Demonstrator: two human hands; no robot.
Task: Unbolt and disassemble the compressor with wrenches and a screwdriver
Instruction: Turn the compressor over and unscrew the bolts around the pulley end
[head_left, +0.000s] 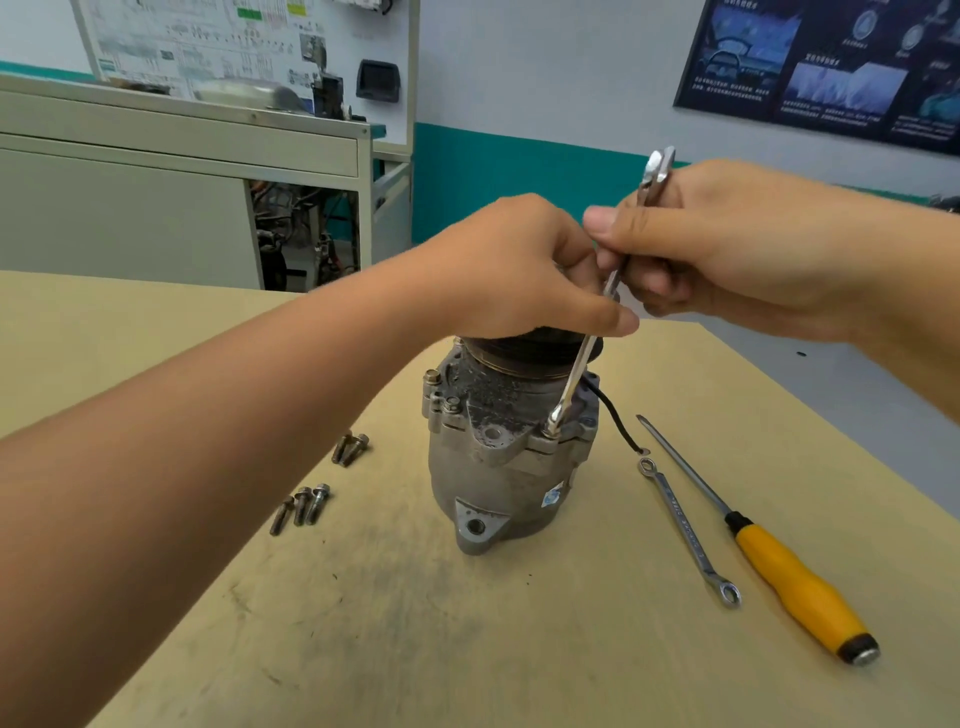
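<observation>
A grey metal compressor (498, 467) stands upright in the middle of the tan table (415, 649), its dark pulley on top. My left hand (519, 270) grips the pulley from above. My right hand (727, 244) holds a silver wrench (576, 374) that slants down steeply; its lower end sits on a bolt (549, 432) on the compressor's flange, its upper end sticks out above my fingers. A second wrench (685, 530) and a yellow-handled screwdriver (795, 577) lie on the table to the right.
Several loose bolts lie left of the compressor, two (350, 449) farther back and three (301, 506) nearer. A black wire (615, 415) trails from the compressor's right side. A grey cabinet (156, 182) stands behind the table at the left.
</observation>
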